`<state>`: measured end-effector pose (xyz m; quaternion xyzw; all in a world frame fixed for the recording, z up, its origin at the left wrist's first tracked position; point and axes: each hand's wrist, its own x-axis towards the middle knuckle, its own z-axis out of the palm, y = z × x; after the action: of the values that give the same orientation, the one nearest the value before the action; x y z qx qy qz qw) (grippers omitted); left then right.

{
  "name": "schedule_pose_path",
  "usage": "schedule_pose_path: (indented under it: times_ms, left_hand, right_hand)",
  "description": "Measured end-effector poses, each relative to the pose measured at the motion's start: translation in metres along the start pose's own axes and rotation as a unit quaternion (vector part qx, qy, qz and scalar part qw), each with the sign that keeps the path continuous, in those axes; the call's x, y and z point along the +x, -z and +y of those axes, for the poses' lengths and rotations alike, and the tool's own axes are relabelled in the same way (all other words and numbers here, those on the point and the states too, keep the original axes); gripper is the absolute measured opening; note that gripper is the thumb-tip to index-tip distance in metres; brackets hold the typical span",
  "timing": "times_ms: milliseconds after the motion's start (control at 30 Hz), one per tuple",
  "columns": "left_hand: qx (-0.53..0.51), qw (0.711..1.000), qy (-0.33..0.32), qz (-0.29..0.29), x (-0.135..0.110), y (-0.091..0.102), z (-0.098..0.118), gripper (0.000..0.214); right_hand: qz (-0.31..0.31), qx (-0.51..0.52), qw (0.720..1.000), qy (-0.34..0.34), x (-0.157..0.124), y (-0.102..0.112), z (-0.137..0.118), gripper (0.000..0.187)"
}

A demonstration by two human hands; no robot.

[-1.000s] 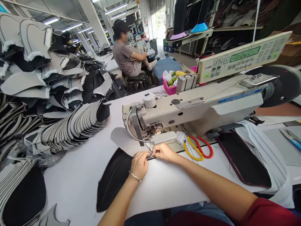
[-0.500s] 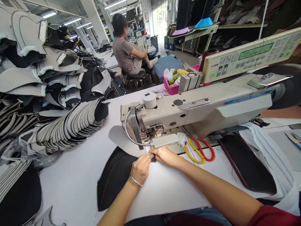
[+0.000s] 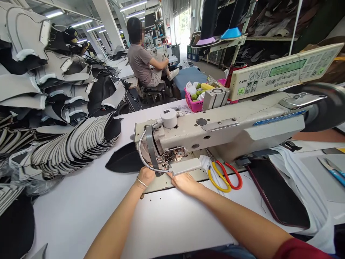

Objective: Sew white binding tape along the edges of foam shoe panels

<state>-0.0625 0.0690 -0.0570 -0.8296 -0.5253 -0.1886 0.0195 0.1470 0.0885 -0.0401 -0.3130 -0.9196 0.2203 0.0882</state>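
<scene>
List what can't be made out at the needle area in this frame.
Head view only:
- Needle and presser foot: hidden behind the lamp bar and the sewing machine head.
- Left hand: fingers tucked behind the lamp's flex hose, grip unreadable.
- Right hand: fingertips under the lamp bar, contact unclear.
- Black piece: right end hidden behind the machine head.
- Control panel labels: too small.

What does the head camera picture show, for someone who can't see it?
Both hands, left hand and right hand, press a black fabric piece under the sewing machine needle. Red and yellow scissors lie nearby; stacked grey pieces sit left.
</scene>
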Motion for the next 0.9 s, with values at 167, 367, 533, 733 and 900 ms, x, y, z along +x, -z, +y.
schedule_pose_path:
  times_ms: [167, 367, 533, 733, 900]
  left_hand:
    - [-0.003, 0.999, 0.036, -0.029, 0.007, -0.009, -0.015, 0.031]
    - [-0.003, 0.997, 0.057, -0.051, 0.008, -0.006, -0.012, 0.032]
    - [-0.008, 0.998, 0.042, -0.038, 0.007, -0.003, -0.005, 0.037]
    - [-0.051, 0.999, 0.016, -0.008, 0.005, 0.002, 0.006, 0.034]
    - [-0.065, 0.992, 0.104, 0.042, 0.024, 0.011, 0.019, 0.022]
  right_hand:
    - [-0.019, -0.049, 0.998, -0.017, -0.002, 0.0, -0.004, 0.027]
    - [-0.036, -0.031, 0.999, -0.018, -0.002, 0.005, -0.005, 0.028]
    - [-0.01, -0.037, 0.999, -0.014, -0.002, 0.001, -0.003, 0.033]
    - [0.063, -0.011, 0.998, -0.02, -0.004, -0.01, 0.003, 0.037]
    - [0.093, -0.006, 0.995, -0.029, -0.001, -0.018, 0.009, 0.035]
